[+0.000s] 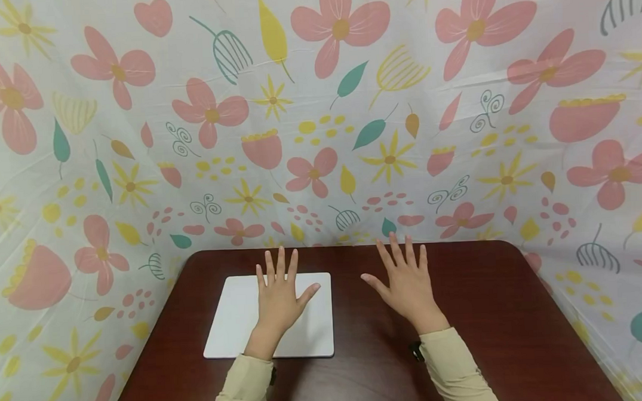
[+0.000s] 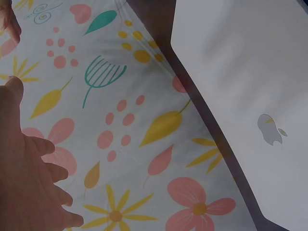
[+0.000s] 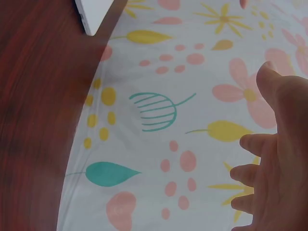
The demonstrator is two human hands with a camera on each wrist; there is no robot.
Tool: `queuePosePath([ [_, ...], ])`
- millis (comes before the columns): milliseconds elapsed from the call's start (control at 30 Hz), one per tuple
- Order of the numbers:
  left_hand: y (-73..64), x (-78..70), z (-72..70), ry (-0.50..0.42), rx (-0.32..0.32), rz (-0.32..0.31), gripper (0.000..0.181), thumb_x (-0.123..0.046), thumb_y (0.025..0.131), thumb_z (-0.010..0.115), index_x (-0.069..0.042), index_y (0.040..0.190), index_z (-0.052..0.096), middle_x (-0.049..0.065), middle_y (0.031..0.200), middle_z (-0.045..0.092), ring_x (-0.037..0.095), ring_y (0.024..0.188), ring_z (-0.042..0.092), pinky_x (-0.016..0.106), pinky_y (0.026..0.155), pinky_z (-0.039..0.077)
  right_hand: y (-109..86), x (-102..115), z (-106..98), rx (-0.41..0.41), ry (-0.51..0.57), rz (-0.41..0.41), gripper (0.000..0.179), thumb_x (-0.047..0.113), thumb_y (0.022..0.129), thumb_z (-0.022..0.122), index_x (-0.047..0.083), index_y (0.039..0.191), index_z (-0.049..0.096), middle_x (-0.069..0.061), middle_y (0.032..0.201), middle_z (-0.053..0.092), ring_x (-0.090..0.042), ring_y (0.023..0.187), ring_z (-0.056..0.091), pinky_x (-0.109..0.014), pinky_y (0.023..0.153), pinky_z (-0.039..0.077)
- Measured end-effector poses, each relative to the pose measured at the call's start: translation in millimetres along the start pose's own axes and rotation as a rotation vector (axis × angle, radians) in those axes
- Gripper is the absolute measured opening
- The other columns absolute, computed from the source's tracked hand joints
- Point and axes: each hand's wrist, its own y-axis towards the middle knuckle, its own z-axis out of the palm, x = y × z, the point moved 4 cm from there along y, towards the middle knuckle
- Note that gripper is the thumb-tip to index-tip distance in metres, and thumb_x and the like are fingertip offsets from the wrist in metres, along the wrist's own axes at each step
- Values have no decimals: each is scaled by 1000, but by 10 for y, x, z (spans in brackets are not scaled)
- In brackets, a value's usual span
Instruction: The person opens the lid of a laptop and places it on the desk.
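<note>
A closed white laptop lies flat on the left half of the dark table, its grey apple logo showing in the left wrist view. My left hand is held above the laptop with fingers spread, covering part of the lid in the head view. To the right of the laptop, my right hand hovers over bare tabletop, fingers also spread and holding nothing. The right wrist view shows only a corner of the laptop, at the top left, with the right hand's fingers along the right edge.
The dark reddish-brown table has rounded far corners. A white curtain printed with pink flowers and yellow and green leaves hangs behind it and along both sides, close against the table's edges.
</note>
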Motion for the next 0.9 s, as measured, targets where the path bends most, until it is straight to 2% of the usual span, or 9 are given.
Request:
queuePosePath([
  [200,-8,11,-36,4,3,2,86,-65,91,46,-16,156,16,14,160,4,37,145,-11,60,114,3,15,24,15,22,19,5,85,67,90,45,18,155,19,-17,159,13,-41,145,-1,-60,113,-2],
  [433,-27,42,-68,-8,-1,-2,85,-63,91,47,-16,155,18,14,160,4,38,145,-10,60,114,0,39,76,16,3,42,-1,85,66,91,45,17,155,20,-19,158,17,-42,145,5,-61,113,4],
  [700,-46,133,-74,-1,-3,-20,83,-64,92,45,-17,155,17,13,160,6,38,145,-8,59,114,2,78,178,-15,-35,107,-19,81,59,92,50,13,154,25,-19,157,23,-41,145,11,-59,114,6],
  [900,-56,210,-106,-12,-15,-36,81,-62,93,46,-16,155,20,13,160,7,38,145,-6,60,114,2,98,234,-7,-75,130,-38,77,57,93,50,10,151,30,-19,155,28,-41,144,15,-58,114,12],
])
